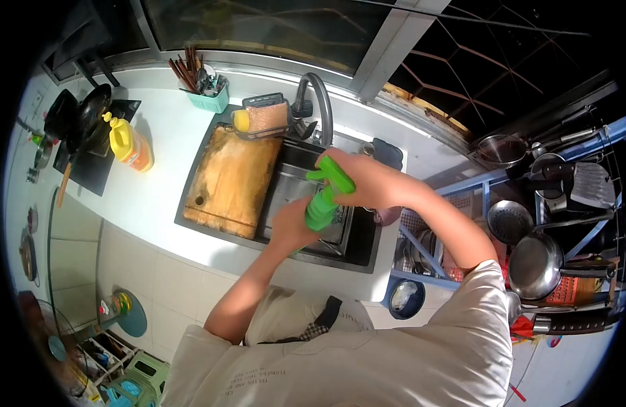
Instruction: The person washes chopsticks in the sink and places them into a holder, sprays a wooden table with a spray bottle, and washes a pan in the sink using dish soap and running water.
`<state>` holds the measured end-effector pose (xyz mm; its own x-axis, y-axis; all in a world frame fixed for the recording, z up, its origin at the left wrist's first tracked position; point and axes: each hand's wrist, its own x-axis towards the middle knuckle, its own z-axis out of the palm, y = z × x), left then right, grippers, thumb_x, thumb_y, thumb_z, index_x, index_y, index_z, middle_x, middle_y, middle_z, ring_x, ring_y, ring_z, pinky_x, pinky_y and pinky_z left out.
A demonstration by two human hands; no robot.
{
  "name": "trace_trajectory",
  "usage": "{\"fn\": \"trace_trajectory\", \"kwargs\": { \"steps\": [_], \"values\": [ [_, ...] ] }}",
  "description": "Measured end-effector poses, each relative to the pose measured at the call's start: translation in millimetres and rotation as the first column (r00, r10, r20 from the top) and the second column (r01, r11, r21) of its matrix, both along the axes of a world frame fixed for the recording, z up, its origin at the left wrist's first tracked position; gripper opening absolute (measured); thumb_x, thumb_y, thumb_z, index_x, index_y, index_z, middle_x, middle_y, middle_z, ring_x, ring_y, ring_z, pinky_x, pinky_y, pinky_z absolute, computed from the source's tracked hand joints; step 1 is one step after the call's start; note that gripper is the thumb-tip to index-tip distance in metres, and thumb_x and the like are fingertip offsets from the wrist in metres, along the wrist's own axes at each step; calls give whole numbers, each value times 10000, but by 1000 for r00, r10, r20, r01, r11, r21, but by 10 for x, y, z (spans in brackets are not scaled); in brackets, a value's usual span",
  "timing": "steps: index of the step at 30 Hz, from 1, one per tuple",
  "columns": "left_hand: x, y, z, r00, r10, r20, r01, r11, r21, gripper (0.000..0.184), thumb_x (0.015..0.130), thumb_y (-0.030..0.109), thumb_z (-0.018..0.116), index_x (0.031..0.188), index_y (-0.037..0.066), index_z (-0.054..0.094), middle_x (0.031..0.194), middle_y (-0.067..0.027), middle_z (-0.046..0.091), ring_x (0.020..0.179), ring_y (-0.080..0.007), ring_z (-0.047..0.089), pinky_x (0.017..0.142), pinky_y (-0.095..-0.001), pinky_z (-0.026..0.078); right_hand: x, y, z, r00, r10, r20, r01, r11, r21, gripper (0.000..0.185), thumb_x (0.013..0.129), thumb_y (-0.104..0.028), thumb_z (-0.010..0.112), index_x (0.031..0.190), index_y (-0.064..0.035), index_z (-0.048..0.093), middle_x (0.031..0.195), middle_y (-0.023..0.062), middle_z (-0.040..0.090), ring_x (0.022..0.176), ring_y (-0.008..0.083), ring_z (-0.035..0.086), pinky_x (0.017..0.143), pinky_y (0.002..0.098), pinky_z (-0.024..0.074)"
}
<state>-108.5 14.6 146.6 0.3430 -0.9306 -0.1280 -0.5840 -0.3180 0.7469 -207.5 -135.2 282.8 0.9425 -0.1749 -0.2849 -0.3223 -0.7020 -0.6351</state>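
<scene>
Over the sink [296,180] I hold a green spray bottle [321,209]. My left hand [292,224] is wrapped round the bottle's body. At the top, the fingers of my right hand [353,178] close on its green spray head, which tilts to the upper left. The black faucet [319,95] arches just beyond my right hand. A worn wooden cutting board [231,178] lies across the left part of the sink. Behind it, a dark rack [264,129] holds a yellow sponge and a pinkish cloth.
A yellow bottle [130,146] stands on the white counter [167,129], left of the board. Cutlery and chopsticks fill a teal basket [211,100]. Dark pans [89,119] are at far left. Pans and strainers hang at right above a dark bin [407,299].
</scene>
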Motion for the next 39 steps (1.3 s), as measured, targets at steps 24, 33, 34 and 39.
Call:
{"fn": "trace_trajectory", "kwargs": {
  "steps": [24, 33, 34, 39],
  "values": [
    [-82, 1, 273, 993, -102, -62, 102, 995, -2, 537, 515, 209, 738, 1015, 80, 592, 904, -159, 641, 876, -355, 596, 743, -421, 481, -194, -361, 17, 989, -116, 88, 32, 764, 645, 603, 964, -392, 347, 1443, -92, 137, 1354, 180, 408, 1212, 271, 448, 964, 402, 407],
    [-8, 49, 410, 991, -63, -121, 60, 998, -24, 557, 475, 201, 761, 991, 67, 598, 907, -163, 640, 863, -357, 600, 747, -408, 487, -308, 69, -343, 742, -568, 357, 128, 642, 756, 440, 939, -195, 378, 1319, 25, 398, 1220, 170, 548, 1103, 259, 547, 963, 334, 400],
    [17, 56, 390, 991, -62, -116, 60, 998, -22, 557, 475, 201, 761, 991, 67, 598, 907, -163, 640, 863, -357, 600, 747, -408, 487, -394, 142, -349, 740, -568, 360, 124, 641, 757, 440, 939, -195, 378, 1319, 25, 398, 1220, 170, 548, 1103, 259, 547, 963, 334, 400],
    [81, 94, 302, 998, -25, -50, 22, 998, -59, 557, 483, 190, 759, 1005, 80, 599, 915, -156, 641, 869, -348, 606, 748, -405, 489, -737, 924, -93, 852, -349, 392, 324, 937, 130, 653, 746, -24, 642, 1345, -23, 380, 1207, 172, 559, 1068, 275, 568, 896, 361, 442]
  ]
}}
